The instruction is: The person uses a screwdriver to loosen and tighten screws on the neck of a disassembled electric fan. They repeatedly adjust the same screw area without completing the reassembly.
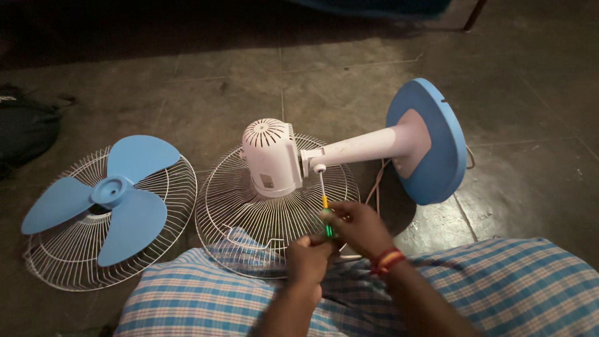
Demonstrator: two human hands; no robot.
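Observation:
A white fan motor housing point(270, 157) lies face down on a white wire guard point(232, 212), its white neck point(368, 145) running right to a blue round base point(437, 140) tipped on edge. A screwdriver with a green and yellow handle point(326, 215) points up at a screw on the neck joint point(320, 168). My right hand point(357, 224), with a red thread band at the wrist, is closed around the screwdriver handle. My left hand point(308, 257) grips the handle's lower end just below it.
A second wire guard point(163, 206) lies at the left with a blue three-blade propeller point(109, 196) resting on it. A dark bag point(25, 128) sits at the far left. My legs in blue checked cloth point(511, 287) fill the bottom. The floor is dark stone tile.

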